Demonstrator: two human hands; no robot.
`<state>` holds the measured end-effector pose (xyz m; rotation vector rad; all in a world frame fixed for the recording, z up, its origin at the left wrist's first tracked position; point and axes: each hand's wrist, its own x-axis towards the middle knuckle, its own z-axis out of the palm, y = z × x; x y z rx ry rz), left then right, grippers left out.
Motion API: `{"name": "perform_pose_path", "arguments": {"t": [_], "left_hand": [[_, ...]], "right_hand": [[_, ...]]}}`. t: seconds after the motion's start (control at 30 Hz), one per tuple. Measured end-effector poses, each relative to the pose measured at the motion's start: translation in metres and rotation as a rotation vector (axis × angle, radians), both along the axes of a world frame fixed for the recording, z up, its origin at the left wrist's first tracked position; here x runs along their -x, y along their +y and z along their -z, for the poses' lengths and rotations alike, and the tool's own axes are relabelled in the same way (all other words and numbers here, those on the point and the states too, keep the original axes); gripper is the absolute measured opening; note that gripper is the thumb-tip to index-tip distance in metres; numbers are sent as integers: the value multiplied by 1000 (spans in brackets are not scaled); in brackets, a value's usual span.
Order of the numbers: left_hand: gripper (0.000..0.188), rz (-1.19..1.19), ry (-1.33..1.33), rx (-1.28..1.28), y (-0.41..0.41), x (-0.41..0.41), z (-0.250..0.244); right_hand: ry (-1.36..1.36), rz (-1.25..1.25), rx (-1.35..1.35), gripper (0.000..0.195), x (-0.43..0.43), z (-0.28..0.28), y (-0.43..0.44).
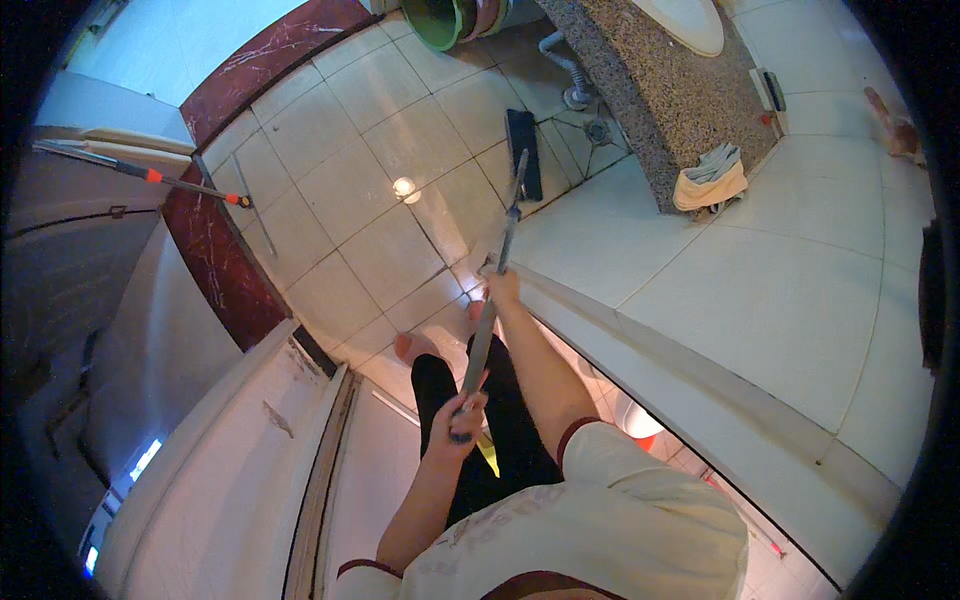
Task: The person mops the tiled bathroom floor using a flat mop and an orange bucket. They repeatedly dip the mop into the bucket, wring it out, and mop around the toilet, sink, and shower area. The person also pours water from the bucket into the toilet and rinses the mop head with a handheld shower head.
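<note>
A long-handled floor tool [482,345] with a wide dark head [524,154] slants across the middle of the view. Low on its handle, near the end, my left hand [458,420] is closed round it. Farther up the same handle, my right hand [502,288] grips it, close to the white wall corner. The head rests on the tiled floor [390,165], left of a round floor drain [598,132]. Its exact kind, mop or brush, cannot be told.
A squeegee-like tool [199,186] leans across the dark red threshold [217,285] at left. Green basin [433,22] and grey drain hose [564,64] are at the top. Cloths [711,180] lie on the speckled stone counter [637,90]. A white wall [720,300] borders my right.
</note>
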<state>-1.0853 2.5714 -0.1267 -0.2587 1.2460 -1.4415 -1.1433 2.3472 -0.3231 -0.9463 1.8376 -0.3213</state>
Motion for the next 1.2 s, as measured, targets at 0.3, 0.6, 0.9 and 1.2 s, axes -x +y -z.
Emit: {"name": "perform_pose_path", "arguments": {"t": [0.3, 0.6, 0.9, 1.2], "left_hand": [[41, -99, 331, 22, -98, -7, 43], [44, -165, 62, -216, 150, -54, -38], [42, 310, -434, -498, 279, -93, -163], [30, 1386, -1230, -303, 96, -153, -160]], "right_hand": [[190, -343, -223, 24, 0, 17, -93], [58, -621, -501, 43, -59, 3, 163], [-301, -199, -803, 30, -122, -104, 349], [-895, 396, -788, 17, -113, -113, 205]]}}
